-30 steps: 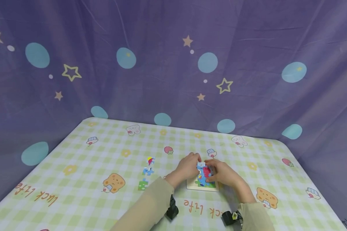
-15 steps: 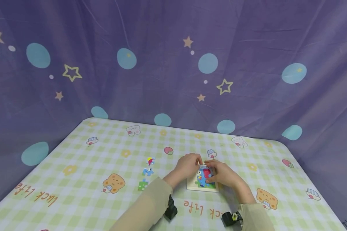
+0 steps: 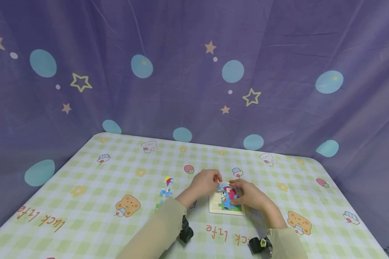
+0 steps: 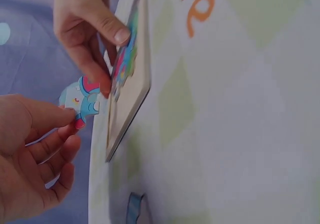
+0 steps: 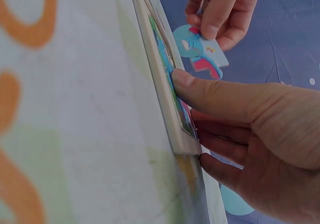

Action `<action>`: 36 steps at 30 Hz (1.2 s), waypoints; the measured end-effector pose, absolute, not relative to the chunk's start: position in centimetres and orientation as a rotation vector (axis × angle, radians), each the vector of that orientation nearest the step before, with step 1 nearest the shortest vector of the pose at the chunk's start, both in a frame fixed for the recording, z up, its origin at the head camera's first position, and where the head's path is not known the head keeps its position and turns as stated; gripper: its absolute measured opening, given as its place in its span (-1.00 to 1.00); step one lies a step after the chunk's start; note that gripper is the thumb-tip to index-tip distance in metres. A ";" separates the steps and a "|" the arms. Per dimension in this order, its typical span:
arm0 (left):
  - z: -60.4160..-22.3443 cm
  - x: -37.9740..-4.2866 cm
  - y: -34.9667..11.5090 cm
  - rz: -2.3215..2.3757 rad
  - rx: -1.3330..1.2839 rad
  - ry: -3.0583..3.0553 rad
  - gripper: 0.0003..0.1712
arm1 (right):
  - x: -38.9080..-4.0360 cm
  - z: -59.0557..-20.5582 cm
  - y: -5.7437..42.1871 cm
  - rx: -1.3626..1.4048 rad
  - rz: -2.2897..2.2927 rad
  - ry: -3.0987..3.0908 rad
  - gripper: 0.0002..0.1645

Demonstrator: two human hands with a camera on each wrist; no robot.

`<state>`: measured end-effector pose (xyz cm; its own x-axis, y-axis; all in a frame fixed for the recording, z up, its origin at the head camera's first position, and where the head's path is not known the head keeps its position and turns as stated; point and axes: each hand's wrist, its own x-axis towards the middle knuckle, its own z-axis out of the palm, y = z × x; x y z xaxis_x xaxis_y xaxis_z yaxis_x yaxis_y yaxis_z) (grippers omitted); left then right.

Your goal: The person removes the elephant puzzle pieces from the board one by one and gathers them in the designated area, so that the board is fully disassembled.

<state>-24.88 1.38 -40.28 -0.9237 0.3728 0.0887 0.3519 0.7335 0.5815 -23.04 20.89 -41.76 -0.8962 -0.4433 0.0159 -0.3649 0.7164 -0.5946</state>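
In the head view my left hand (image 3: 205,181) is over the upper left of a small wooden jigsaw puzzle tray (image 3: 215,205). Its thumb and fingers pinch a jigsaw puzzle piece (image 4: 75,99), pale blue and white with red parts, tilted beside the tray's edge. My right hand (image 3: 251,194) holds the tray at its right side, the thumb pressing on the joined pieces (image 3: 227,202) and the other fingers along the far edge. Those pieces show blue, red and green; bare wood shows on the tray's left part.
Left of the tray lie loose puzzle pieces in a column: a yellow-and-red one (image 3: 169,180), a blue one (image 3: 166,192) and a green one (image 3: 159,207), partly behind the left sleeve. A checked cloth (image 3: 116,187) covers the table; a purple curtain (image 3: 188,108) hangs behind.
My left hand has lifted the puzzle piece from the tray's upper part and moved slightly left with it. The left sleeve now covers more of the green piece. My right hand stays put.
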 end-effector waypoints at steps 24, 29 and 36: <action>-39.7 -25.0 -2.8 0.952 0.679 2.861 -0.90 | -22.8 -41.9 21.0 -0.661 -0.921 2.795 -0.31; -39.2 -25.2 -4.0 0.920 0.694 2.885 -0.89 | -22.9 -41.8 21.0 -0.687 -0.905 2.781 -0.30; -39.2 -25.7 -6.2 0.928 0.714 2.911 -0.91 | -22.6 -41.6 21.0 -0.775 -0.939 2.792 -0.26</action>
<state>-25.72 -6.17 -39.22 -0.8964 0.4236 0.1305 0.4210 0.7215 0.5498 -22.63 21.01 -41.60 -0.8663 -0.4947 0.0691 -0.4360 0.6813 -0.5880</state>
